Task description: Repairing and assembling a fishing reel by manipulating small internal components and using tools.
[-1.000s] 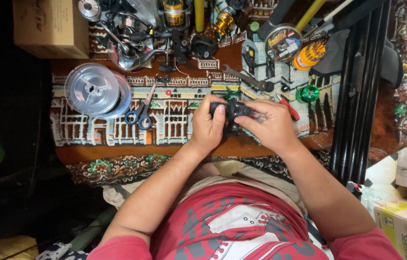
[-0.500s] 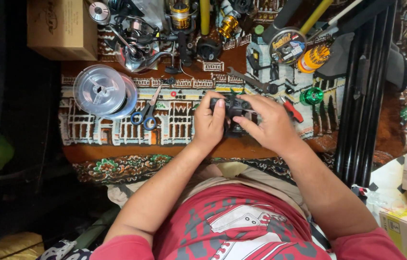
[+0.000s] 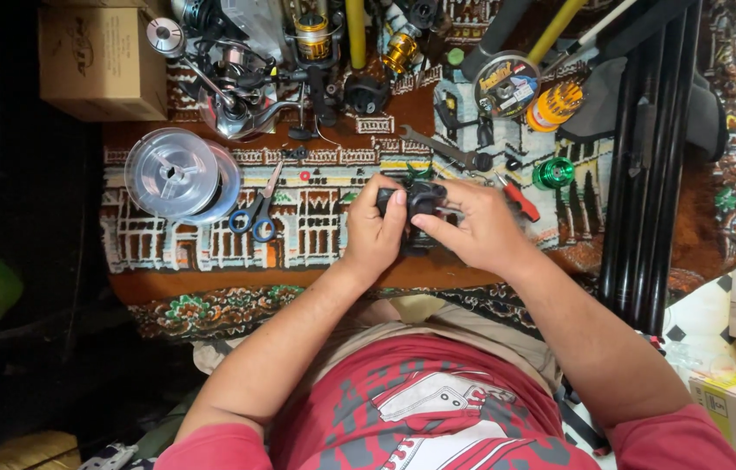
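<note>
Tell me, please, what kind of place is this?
Probably a home bench for servicing fishing reels. Spinning reels crowd the patterned cloth, beside a clear line spool and a wrench, while both hands hold a small black reel.

The person wears a short-sleeved red T-shirt with a large grey and white graphic print across the chest, the sleeves ending above the elbows so both forearms are bare. Below the shirt, light beige trousers or shorts show at the lap. The left hand (image 3: pixel 374 233) and right hand (image 3: pixel 483 233) are bare, with no gloves, rings or watch visible.
</note>
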